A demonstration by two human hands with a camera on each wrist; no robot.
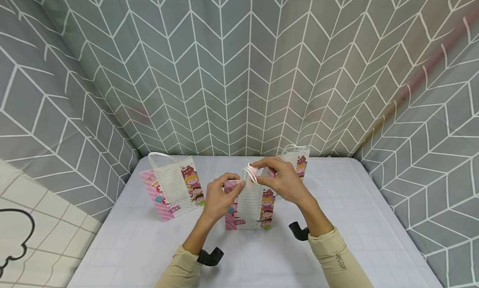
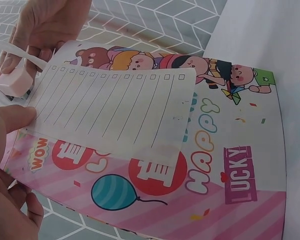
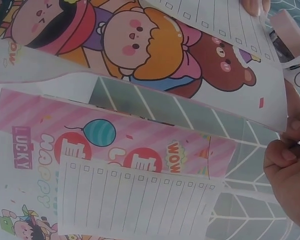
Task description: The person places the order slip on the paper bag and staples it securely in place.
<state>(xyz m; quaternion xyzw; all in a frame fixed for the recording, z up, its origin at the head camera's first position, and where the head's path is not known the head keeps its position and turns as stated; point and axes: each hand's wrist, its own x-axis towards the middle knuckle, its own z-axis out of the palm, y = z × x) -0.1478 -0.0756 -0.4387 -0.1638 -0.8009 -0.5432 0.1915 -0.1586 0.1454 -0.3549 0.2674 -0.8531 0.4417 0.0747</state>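
In the head view, a pink-and-white paper gift bag with cartoon figures stands upright in front of the person, a lined checklist sheet against its front. The left hand pinches the sheet and the bag's upper edge, thumb on the sheet. At the top edge, the right hand grips a small pale pink stapler between thumb and fingers. The bag's white handle loops beside the stapler. The stapler's jaws are partly hidden by the handle and fingers.
A similar bag with a checklist sheet stands at the left. Another bag with a sheet on its front is behind the right hand. All rest on a white-covered table; a patterned grey curtain hangs behind.
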